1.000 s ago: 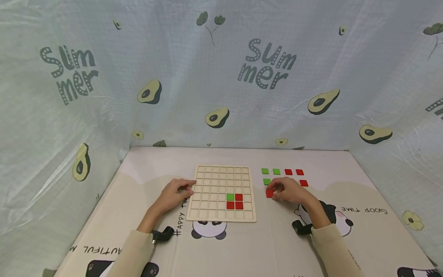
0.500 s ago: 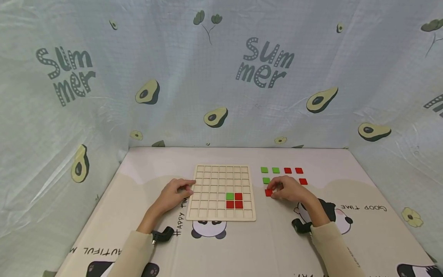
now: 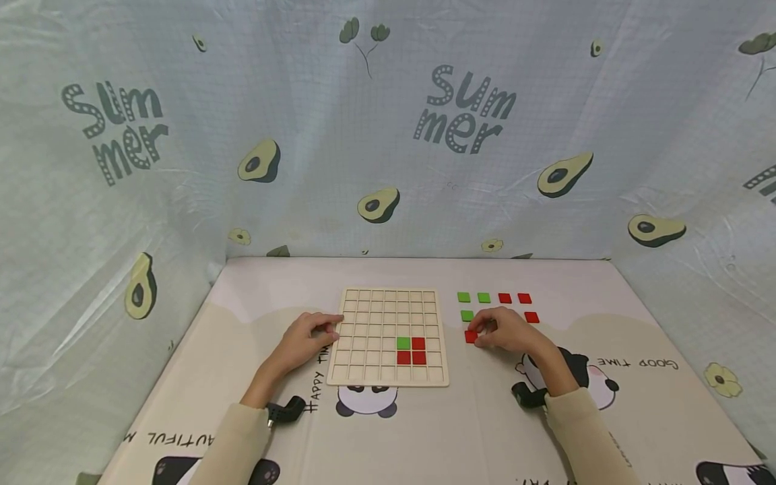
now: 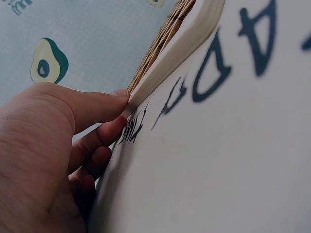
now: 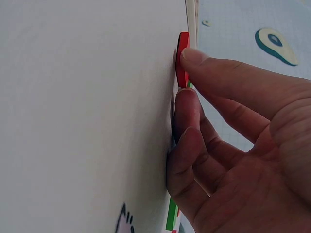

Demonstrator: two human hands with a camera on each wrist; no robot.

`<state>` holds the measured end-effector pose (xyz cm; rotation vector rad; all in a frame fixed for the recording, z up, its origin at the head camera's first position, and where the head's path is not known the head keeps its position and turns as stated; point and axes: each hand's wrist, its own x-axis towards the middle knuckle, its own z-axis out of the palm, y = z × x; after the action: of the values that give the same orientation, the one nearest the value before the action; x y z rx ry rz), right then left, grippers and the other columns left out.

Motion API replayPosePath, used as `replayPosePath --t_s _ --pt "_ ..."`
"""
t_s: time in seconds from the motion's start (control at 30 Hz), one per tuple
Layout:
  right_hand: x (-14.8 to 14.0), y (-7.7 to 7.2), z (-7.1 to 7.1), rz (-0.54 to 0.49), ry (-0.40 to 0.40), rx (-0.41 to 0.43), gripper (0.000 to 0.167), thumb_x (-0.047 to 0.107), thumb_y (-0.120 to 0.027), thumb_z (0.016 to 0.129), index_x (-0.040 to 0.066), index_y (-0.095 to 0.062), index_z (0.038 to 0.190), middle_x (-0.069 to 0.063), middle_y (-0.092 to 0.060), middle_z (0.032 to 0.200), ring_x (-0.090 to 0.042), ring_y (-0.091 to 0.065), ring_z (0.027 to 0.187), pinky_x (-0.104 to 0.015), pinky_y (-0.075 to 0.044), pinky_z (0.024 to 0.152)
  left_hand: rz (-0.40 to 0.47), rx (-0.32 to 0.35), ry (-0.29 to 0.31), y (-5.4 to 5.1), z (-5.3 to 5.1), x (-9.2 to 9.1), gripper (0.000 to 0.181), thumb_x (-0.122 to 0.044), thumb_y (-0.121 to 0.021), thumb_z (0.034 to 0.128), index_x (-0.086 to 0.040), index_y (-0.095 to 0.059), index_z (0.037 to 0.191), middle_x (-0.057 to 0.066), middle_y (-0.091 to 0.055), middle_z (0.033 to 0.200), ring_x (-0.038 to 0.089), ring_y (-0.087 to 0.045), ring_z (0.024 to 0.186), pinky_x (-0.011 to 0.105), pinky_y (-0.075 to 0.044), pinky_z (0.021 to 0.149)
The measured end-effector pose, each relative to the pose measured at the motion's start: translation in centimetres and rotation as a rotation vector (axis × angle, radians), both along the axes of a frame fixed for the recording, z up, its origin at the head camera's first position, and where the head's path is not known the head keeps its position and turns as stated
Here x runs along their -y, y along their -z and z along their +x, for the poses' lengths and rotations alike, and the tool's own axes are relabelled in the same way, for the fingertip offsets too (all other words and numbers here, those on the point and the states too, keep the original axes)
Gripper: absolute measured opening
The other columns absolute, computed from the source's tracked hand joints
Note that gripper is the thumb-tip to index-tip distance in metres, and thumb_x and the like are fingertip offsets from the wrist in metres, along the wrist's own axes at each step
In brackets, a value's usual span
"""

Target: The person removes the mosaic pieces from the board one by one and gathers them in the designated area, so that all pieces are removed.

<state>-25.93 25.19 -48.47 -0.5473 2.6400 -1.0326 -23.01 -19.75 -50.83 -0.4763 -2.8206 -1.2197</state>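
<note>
A pale wooden grid board [image 3: 364, 337] lies on the table. Set in its lower right cells are a green tile [image 3: 403, 343] and several red tiles [image 3: 418, 358]. My left hand [image 3: 306, 339] touches the board's left edge with thumb and forefinger; in the left wrist view the thumb [image 4: 104, 107] lies against the board's side [image 4: 180, 58]. To the right of the board, my right hand [image 3: 503, 331] pinches a red square tile [image 3: 470, 337] low at the table surface. Close up, the thumb presses that tile's [image 5: 182, 60] edge, and the fingers partly hide its far side.
Loose green tiles [image 3: 463, 297] and red tiles [image 3: 524, 298] lie in rows behind the right hand, some partly hidden by it. A printed cloth [image 3: 424, 431] covers the table, and patterned sheets [image 3: 448, 202] hang behind and at both sides.
The view has shifted very slightly. Both hands, the board and the tiles keep nearly the same places.
</note>
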Motion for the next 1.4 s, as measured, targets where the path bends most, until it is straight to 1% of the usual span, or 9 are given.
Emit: replayPosePath --t_s 0.13,0.33,0.5,0.67,0.9,1.1,1.23,1.33,1.4 --pt "0.1 -0.1 0.1 -0.003 0.005 0.003 0.020 0.012 -0.081 0.085 0.011 -0.076 0.104 -0.004 -0.071 0.101 -0.015 -0.058 0.088 -0.026 -0.050 0.073 -0.003 -0.005 0.007 0.0 -0.1 0.0 0.038 -0.016 -0.074 0.0936 -0.007 -0.072 0.131 -0.003 -0.066 0.091 0.017 -0.052 0.093 0.036 -0.038 0.089" --pt "0.1 -0.1 0.0 -0.002 0.000 -0.013 0.020 0.013 -0.081 0.085 0.011 -0.076 0.105 -0.004 -0.073 0.103 -0.016 -0.059 0.089 -0.027 -0.051 0.076 -0.005 0.020 -0.007 -0.1 0.0 0.0 0.038 -0.017 -0.074 0.0943 -0.008 -0.071 0.131 -0.005 -0.065 0.091 0.018 -0.051 0.094 0.037 -0.038 0.090" --pt "0.2 -0.4 0.0 -0.010 0.013 -0.013 0.020 0.014 -0.080 0.086 0.011 -0.075 0.105 -0.002 -0.072 0.102 -0.017 -0.059 0.088 -0.029 -0.051 0.074 -0.007 0.004 -0.003 -0.2 0.2 0.1 0.039 -0.017 -0.074 0.0941 -0.007 -0.071 0.131 -0.004 -0.066 0.092 0.017 -0.052 0.095 0.039 -0.039 0.090" --pt "0.4 -0.9 0.0 -0.029 0.009 -0.028 0.019 0.012 -0.077 0.089 0.009 -0.074 0.108 -0.003 -0.069 0.098 -0.019 -0.059 0.084 -0.031 -0.051 0.070 -0.006 -0.005 -0.003 0.0 0.2 0.2 0.038 -0.018 -0.074 0.0940 -0.009 -0.072 0.131 -0.004 -0.067 0.093 0.016 -0.052 0.095 0.037 -0.040 0.090" --pt "1.1 -1.9 0.5 -0.032 0.011 -0.032 0.019 0.014 -0.074 0.092 0.008 -0.074 0.110 -0.004 -0.068 0.099 -0.019 -0.060 0.083 -0.032 -0.052 0.070 0.008 0.006 0.003 0.0 0.2 0.1 0.038 -0.017 -0.073 0.0942 -0.008 -0.071 0.132 -0.004 -0.067 0.093 0.016 -0.054 0.093 0.034 -0.042 0.089" --pt "2.3 -2.5 0.7 -0.045 -0.019 -0.033 0.020 0.015 -0.074 0.093 0.006 -0.074 0.111 -0.004 -0.068 0.099 -0.018 -0.061 0.083 -0.029 -0.051 0.069 0.010 0.007 0.006 -0.1 0.2 0.0 0.038 -0.016 -0.073 0.0943 -0.008 -0.071 0.132 -0.003 -0.068 0.093 0.015 -0.054 0.093 0.036 -0.042 0.089" --pt "3.7 -2.5 0.4 -0.055 -0.045 -0.022 0.021 0.016 -0.075 0.092 0.006 -0.074 0.111 -0.004 -0.067 0.096 -0.017 -0.060 0.075 -0.028 -0.050 0.063 0.007 0.012 0.002 -0.2 0.2 0.0 0.038 -0.016 -0.073 0.0940 -0.008 -0.071 0.132 -0.004 -0.067 0.093 0.016 -0.053 0.094 0.037 -0.041 0.089" --pt "4.8 -2.4 0.2 -0.054 -0.085 -0.028 0.020 0.015 -0.075 0.092 0.007 -0.074 0.110 -0.004 -0.068 0.095 -0.016 -0.059 0.069 -0.028 -0.049 0.059 0.009 0.014 -0.001 -0.2 0.2 -0.1 0.038 -0.016 -0.073 0.0939 -0.008 -0.071 0.131 -0.004 -0.068 0.093 0.016 -0.054 0.094 0.037 -0.041 0.090" --pt "5.7 -2.2 0.1 -0.050 -0.114 -0.034 0.018 0.014 -0.075 0.092 0.007 -0.074 0.109 -0.003 -0.068 0.094 -0.015 -0.059 0.069 -0.027 -0.050 0.061 0.006 0.012 -0.002 -0.2 0.2 -0.1 0.038 -0.016 -0.073 0.0940 -0.008 -0.071 0.132 -0.003 -0.068 0.093 0.016 -0.054 0.094 0.037 -0.042 0.089"
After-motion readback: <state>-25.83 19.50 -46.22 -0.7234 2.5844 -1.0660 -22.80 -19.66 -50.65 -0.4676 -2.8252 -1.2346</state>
